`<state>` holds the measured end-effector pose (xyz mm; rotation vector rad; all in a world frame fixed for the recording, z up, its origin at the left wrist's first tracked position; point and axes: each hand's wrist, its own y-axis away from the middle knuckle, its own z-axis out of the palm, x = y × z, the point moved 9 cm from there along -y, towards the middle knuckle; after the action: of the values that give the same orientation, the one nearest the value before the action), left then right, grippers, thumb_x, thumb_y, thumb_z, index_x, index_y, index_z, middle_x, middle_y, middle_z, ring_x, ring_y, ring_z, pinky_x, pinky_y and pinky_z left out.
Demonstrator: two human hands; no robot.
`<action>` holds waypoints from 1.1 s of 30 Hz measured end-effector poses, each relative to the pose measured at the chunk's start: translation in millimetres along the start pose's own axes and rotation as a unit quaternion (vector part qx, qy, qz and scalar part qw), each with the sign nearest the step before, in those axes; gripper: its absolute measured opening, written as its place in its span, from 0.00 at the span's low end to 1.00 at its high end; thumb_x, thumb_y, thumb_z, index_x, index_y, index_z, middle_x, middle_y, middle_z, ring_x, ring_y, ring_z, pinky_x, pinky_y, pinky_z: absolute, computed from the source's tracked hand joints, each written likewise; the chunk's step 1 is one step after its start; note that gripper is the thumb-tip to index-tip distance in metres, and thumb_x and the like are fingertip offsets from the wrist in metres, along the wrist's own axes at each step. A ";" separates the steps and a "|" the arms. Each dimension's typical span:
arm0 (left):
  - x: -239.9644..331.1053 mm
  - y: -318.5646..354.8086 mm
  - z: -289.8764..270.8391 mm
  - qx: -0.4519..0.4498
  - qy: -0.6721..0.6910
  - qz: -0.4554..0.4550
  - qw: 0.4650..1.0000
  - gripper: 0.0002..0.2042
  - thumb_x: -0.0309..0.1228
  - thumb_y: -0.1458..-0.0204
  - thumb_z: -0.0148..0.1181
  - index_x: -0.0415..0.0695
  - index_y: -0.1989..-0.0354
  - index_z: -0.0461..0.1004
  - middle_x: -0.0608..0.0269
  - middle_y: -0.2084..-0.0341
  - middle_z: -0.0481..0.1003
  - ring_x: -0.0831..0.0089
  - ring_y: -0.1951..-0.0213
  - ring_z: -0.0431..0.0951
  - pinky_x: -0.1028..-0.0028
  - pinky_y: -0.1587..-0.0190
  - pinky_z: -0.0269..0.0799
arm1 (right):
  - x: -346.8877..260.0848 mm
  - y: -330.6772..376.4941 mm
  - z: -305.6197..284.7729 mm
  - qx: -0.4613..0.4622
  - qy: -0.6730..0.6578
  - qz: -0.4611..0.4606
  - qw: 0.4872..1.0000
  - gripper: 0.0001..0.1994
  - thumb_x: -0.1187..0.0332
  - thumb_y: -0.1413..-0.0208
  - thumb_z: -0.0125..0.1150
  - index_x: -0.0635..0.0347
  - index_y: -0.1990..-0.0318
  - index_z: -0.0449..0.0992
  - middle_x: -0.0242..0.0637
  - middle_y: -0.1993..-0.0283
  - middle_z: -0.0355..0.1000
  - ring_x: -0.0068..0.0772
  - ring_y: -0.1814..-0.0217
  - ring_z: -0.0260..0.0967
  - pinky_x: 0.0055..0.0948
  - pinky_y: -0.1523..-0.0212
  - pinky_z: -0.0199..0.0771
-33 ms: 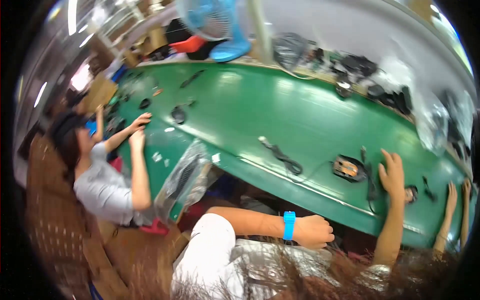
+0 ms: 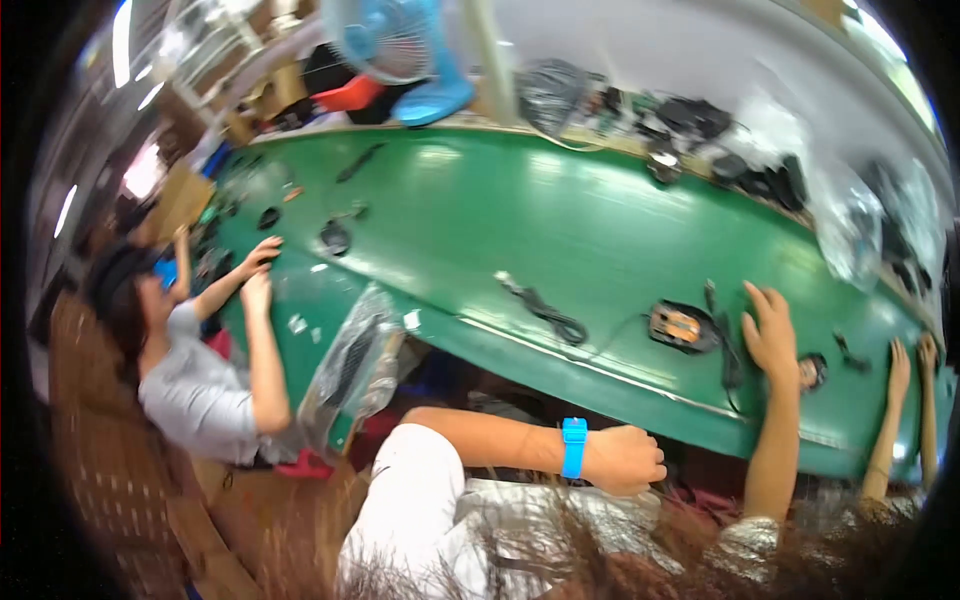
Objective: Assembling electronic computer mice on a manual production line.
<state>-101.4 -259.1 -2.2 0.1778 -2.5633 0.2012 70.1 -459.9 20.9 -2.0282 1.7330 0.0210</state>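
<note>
My left hand point(image 2: 624, 461), a blue watch point(image 2: 574, 447) on its wrist, is held closed before my body at the table's near edge. Its fingers curl into a loose fist, and nothing shows in it. My right hand point(image 2: 768, 328) is stretched over the green table with its fingers apart and holds nothing visible. Just left of it lies an opened black mouse-like device point(image 2: 683, 327) with an orange-tan inside. A black cable bundle point(image 2: 550, 318) lies farther left. A dark cord point(image 2: 729, 355) runs between the device and my right hand.
Small dark parts point(image 2: 811, 371) lie right of my right forearm, near another person's hands point(image 2: 899, 368). A co-worker in grey point(image 2: 205, 375) sits at the left, near a plastic-wrapped item point(image 2: 352, 365). A blue fan point(image 2: 432, 102) and bagged parts point(image 2: 555, 95) line the back.
The view has shifted slightly, so the table and its things appear a little farther left. Both my hands keep about the same pose.
</note>
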 end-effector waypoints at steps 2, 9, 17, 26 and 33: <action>19.1 -19.3 3.7 -0.020 -0.038 0.060 0.997 0.09 0.35 0.51 0.56 0.41 0.74 0.72 0.57 0.77 0.72 0.57 0.69 0.76 0.60 0.66 0.72 | 8.1 -3.2 13.6 -0.062 0.006 0.029 0.998 0.26 0.71 0.42 0.55 0.58 0.34 0.64 0.54 0.32 0.60 0.55 0.30 0.57 0.42 0.30 0.57; 37.4 -32.4 36.0 -0.124 -0.016 0.266 0.956 0.09 0.36 0.59 0.59 0.43 0.76 0.77 0.57 0.76 0.78 0.57 0.69 0.79 0.59 0.66 0.74 | 49.6 -1.3 37.1 -0.097 0.021 0.058 0.993 0.27 0.67 0.36 0.50 0.62 0.31 0.57 0.52 0.26 0.50 0.54 0.23 0.45 0.47 0.26 0.48; 15.6 -41.1 36.8 -0.060 0.011 0.278 0.959 0.09 0.37 0.60 0.60 0.45 0.77 0.78 0.59 0.77 0.79 0.58 0.70 0.80 0.59 0.66 0.73 | 71.0 -47.0 46.8 -0.087 0.131 0.118 0.980 0.33 0.49 0.34 0.44 0.49 0.26 0.49 0.45 0.21 0.40 0.45 0.19 0.34 0.63 0.27 0.37; 19.6 -42.0 54.5 -0.044 -0.058 0.291 0.954 0.06 0.35 0.61 0.60 0.47 0.80 0.80 0.60 0.82 0.78 0.61 0.75 0.79 0.64 0.68 0.73 | 113.7 -80.2 51.5 -0.067 0.116 0.136 0.982 0.30 0.54 0.35 0.48 0.50 0.28 0.56 0.44 0.23 0.48 0.43 0.21 0.42 0.52 0.26 0.42; 16.2 -39.3 43.2 -0.044 -0.074 0.287 0.954 0.06 0.36 0.61 0.61 0.50 0.80 0.81 0.60 0.82 0.79 0.60 0.76 0.80 0.62 0.73 0.73 | 183.6 -64.2 4.8 0.239 0.106 0.029 0.965 0.21 0.70 0.37 0.49 0.59 0.36 0.68 0.44 0.36 0.67 0.46 0.33 0.62 0.38 0.32 0.57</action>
<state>-130.8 -306.8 -25.2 -0.6159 -2.7012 0.2951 168.7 -623.0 -18.2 -1.6665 1.7144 -0.5617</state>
